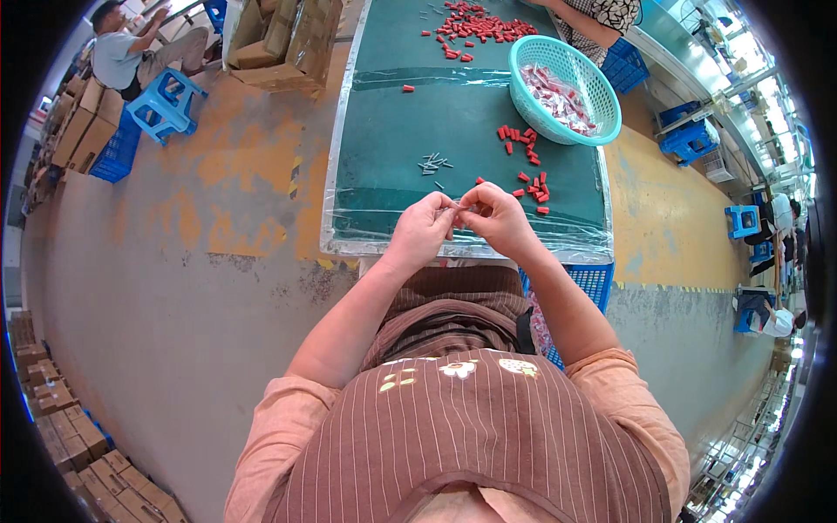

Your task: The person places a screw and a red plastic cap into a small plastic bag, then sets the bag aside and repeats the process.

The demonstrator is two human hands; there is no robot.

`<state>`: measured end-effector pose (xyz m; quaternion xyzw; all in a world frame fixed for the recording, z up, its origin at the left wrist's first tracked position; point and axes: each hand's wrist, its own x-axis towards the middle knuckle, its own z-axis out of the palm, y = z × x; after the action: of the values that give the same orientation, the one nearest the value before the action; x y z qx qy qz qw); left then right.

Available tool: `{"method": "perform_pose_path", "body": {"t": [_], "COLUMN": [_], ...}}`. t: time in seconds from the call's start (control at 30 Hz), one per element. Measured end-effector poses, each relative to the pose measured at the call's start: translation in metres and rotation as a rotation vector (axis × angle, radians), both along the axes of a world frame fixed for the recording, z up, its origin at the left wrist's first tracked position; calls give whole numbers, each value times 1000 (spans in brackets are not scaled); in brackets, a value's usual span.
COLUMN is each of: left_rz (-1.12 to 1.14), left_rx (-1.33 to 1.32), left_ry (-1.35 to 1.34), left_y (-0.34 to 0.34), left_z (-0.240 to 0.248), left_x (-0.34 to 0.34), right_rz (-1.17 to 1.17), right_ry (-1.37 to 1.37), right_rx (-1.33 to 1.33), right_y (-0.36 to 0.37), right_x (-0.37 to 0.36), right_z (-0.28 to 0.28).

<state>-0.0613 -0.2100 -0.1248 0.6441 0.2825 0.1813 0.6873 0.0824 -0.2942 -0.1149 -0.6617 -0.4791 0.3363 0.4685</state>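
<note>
Over the near edge of the green-topped table [384, 131], my left hand [422, 230] and my right hand [500, 223] meet fingertip to fingertip. Both are closed in a pinch around something small, which the fingers mostly hide. Just beyond my right hand lie several short red cylinder pieces [538, 188], with more of them farther up. Several thin grey pins [432, 163] are scattered ahead of my left hand. A turquoise perforated basket [603, 103] stands at the table's right edge, holding small clear packets [558, 98] with red contents.
At the far end is a large heap of red pieces [488, 24], beside another person's arm [586, 26]. Blue stools [166, 105] and cardboard boxes [296, 61] stand left of the table. A blue crate [593, 283] sits below its near right corner.
</note>
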Motion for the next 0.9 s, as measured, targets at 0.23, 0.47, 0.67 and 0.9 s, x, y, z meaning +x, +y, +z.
{"method": "perform_pose_path", "body": {"t": [0.23, 0.47, 0.67, 0.9], "left_rz": [40, 68, 76, 69], "left_rx": [212, 536, 44, -208], "left_ry": [107, 124, 14, -82], "left_y": [-1, -6, -3, -6], "left_z": [2, 1, -1, 1], "left_x": [0, -4, -9, -5], "right_rz": [-31, 21, -96, -61], "right_ry": [373, 411, 286, 365], "right_rx": [52, 59, 41, 18], "right_y": [-3, 3, -4, -5], "right_x": [2, -5, -1, -1], "right_z": [-3, -3, 1, 1]}}
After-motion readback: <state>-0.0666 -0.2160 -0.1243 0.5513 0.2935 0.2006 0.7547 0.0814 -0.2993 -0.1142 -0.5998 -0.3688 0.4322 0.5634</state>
